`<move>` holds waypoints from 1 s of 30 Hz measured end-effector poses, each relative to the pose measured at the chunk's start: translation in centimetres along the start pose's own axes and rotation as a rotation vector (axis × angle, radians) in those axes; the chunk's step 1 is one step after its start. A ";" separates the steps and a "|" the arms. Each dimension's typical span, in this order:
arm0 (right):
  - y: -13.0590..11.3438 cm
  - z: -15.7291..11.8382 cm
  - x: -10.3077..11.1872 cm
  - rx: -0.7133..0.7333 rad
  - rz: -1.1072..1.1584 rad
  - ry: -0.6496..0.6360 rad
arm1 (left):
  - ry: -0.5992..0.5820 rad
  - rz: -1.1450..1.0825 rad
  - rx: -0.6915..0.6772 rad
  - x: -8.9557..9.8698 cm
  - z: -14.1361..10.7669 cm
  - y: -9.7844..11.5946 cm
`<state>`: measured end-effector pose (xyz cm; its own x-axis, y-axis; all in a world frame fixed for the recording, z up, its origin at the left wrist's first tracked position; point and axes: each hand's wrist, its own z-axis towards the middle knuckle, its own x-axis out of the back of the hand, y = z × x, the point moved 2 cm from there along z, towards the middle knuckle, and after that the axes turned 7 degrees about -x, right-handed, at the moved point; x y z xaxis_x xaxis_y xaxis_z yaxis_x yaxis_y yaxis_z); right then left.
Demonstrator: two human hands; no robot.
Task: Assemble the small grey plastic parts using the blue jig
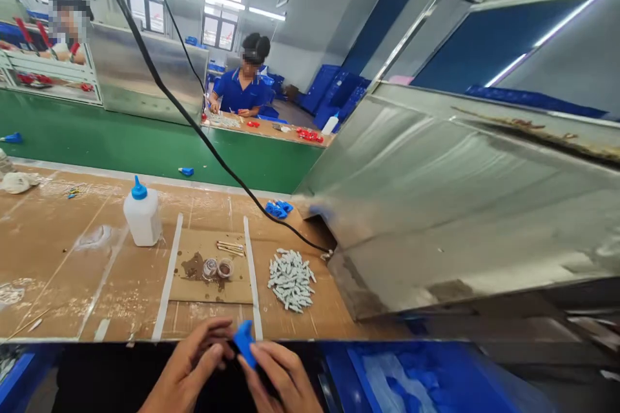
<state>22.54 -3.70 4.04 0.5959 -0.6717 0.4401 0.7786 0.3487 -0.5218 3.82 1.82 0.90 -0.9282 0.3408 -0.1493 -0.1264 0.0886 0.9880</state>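
Note:
My right hand pinches a small blue plastic piece with a bent tip, just off the table's front edge. Beside it, my left hand has loosely curled fingers spread apart, with no object visible in them. Beyond the hands, on a taped cardboard sheet, stand two small cups, one a brown-filled cup and the other a clear cup, amid brown stains. Several thin sticks lie behind the cups. To the right is a pile of small pale grey pieces.
A white bottle with a blue cap stands at left. More blue pieces lie at the back, near a black cable. A metal panel bounds the right; a blue bin sits below. Two people work beyond the green strip.

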 end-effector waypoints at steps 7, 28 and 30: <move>-4.0 0.7 -4.7 0.174 0.131 -0.081 | 0.132 -0.213 0.118 0.1 -0.1 -1.4; 18.7 4.4 3.4 -0.617 -0.264 -0.020 | 0.017 -0.148 0.136 3.1 -0.8 -0.8; 17.8 4.3 3.7 -0.681 -0.187 0.041 | -0.013 -0.198 0.189 3.5 -0.8 -0.8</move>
<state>39.49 2.84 -0.49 0.4459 -0.7090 0.5463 0.5628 -0.2526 -0.7871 0.38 2.24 -0.34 -0.8872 0.3109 -0.3409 -0.2369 0.3272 0.9148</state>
